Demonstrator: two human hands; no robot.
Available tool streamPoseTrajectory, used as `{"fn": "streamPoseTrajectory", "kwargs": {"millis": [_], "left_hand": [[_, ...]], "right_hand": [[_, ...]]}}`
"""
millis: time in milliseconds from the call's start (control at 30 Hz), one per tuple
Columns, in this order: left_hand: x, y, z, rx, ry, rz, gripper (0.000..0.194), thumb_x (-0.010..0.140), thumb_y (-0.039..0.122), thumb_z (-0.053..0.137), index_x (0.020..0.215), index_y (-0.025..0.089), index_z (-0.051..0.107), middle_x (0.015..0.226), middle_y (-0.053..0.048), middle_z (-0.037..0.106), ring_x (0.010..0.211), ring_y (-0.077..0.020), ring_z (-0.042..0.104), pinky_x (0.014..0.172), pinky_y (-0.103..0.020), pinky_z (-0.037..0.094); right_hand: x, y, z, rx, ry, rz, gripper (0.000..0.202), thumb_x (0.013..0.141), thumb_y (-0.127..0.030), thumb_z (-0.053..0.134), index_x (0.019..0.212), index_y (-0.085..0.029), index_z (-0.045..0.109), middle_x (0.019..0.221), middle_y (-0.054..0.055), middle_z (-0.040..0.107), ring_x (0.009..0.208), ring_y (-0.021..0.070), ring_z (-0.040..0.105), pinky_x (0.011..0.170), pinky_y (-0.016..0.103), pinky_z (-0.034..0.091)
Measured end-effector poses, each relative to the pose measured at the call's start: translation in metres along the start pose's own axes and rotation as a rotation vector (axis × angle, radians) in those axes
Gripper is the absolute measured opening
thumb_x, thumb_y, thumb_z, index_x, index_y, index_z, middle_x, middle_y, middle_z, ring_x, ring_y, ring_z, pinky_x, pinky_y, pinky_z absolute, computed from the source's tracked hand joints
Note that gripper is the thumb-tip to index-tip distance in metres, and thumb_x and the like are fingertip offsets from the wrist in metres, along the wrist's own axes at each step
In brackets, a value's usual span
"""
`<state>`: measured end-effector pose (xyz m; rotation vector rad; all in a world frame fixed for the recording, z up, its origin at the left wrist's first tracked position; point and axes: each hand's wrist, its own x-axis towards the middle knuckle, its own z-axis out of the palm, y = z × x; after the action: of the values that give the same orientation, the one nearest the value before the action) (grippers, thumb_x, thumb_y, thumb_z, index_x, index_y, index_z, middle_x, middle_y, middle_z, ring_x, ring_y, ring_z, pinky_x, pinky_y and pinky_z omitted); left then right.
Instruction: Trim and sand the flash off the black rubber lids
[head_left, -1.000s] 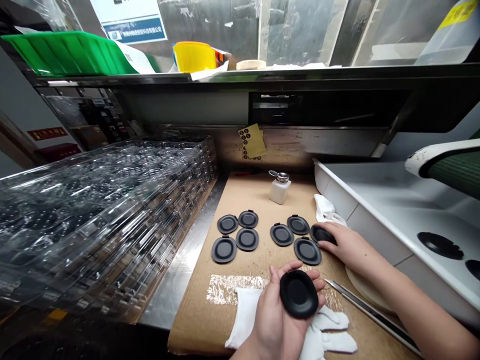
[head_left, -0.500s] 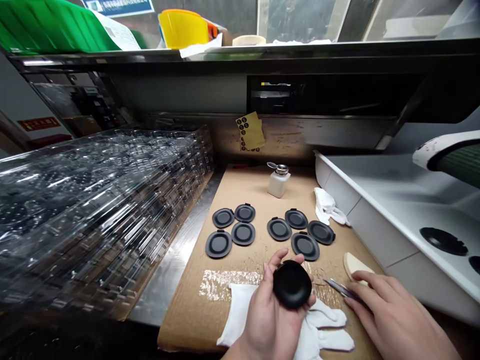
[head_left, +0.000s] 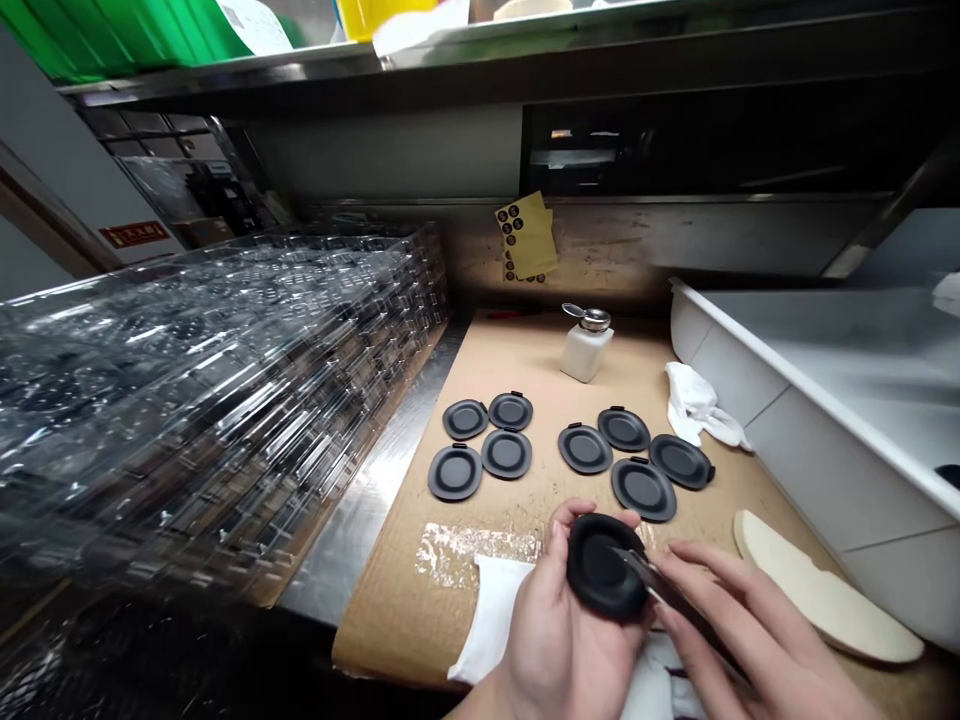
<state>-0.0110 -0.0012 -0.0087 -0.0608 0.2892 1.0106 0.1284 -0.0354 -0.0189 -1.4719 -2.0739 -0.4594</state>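
A round black part [head_left: 604,566], with a raised rim and a sunken middle, rests in my left hand [head_left: 559,625], whose fingers curl round its edge. My right hand [head_left: 750,630] grips slim metal tweezers [head_left: 694,615]; their tip lies over the part's face, though whether it touches cannot be made out. Beyond my hands, several flat black rounded pieces with small tabs lie on the cardboard in two groups, one at the left [head_left: 507,454] and one at the right [head_left: 643,490]. A white glove [head_left: 487,610] lies partly hidden under my left hand.
Clear plastic trays [head_left: 315,330] are stacked at the left. A white pump bottle [head_left: 586,350] stands at the back of the cardboard [head_left: 517,350]. At the right are a white bin [head_left: 810,420], a crumpled white cloth [head_left: 701,405] and a cream-coloured pad [head_left: 817,590]. A shelf [head_left: 480,70] crosses above.
My right hand has moved left, bringing the tweezers from beside the black part to over it. The part now shows its recessed face instead of a smooth one. The view has shifted downward and right.
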Motion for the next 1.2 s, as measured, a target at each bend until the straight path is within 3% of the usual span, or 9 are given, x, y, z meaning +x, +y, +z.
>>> {"fn": "streamPoseTrajectory", "kwargs": {"millis": [167, 567, 800, 1200], "left_hand": [[0.002, 0.001, -0.002, -0.048, -0.029, 0.011, 0.025, 0.086, 0.033, 0.037, 0.097, 0.021, 0.055, 0.105, -0.009, 0.060, 0.098, -0.0185, 0.055, 0.085, -0.031, 0.036], [0.003, 0.001, 0.000, -0.043, -0.004, 0.035, 0.026, 0.087, 0.030, 0.036, 0.093, 0.018, 0.059, 0.101, -0.009, 0.061, 0.097, -0.0160, 0.055, 0.094, -0.033, 0.033], [0.003, -0.001, 0.001, -0.005, 0.021, 0.041, 0.024, 0.085, 0.033, 0.040, 0.091, 0.019, 0.058, 0.101, -0.009, 0.060, 0.106, -0.0227, 0.051, 0.096, -0.042, 0.032], [0.002, -0.001, 0.001, -0.024, -0.020, 0.038, 0.026, 0.088, 0.031, 0.035, 0.094, 0.018, 0.056, 0.103, -0.010, 0.059, 0.107, -0.0223, 0.051, 0.094, -0.041, 0.035]], "right_hand": [[0.002, -0.007, 0.005, -0.029, -0.033, -0.039, 0.044, 0.080, -0.034, 0.049, 0.123, -0.028, 0.047, 0.121, 0.000, 0.053, 0.093, 0.0160, 0.061, 0.075, 0.022, 0.052], [0.005, -0.007, 0.011, -0.040, -0.084, -0.039, 0.042, 0.082, -0.036, 0.045, 0.124, -0.030, 0.046, 0.126, -0.002, 0.049, 0.094, 0.0145, 0.061, 0.069, 0.019, 0.053], [0.006, -0.007, 0.011, -0.029, -0.107, -0.058, 0.040, 0.082, -0.036, 0.046, 0.122, -0.032, 0.048, 0.127, -0.002, 0.048, 0.095, 0.0142, 0.061, 0.070, 0.018, 0.053], [0.008, -0.009, 0.006, -0.024, -0.122, -0.018, 0.036, 0.084, -0.035, 0.044, 0.119, -0.033, 0.051, 0.126, -0.003, 0.049, 0.098, 0.0144, 0.059, 0.074, 0.019, 0.052]]}}
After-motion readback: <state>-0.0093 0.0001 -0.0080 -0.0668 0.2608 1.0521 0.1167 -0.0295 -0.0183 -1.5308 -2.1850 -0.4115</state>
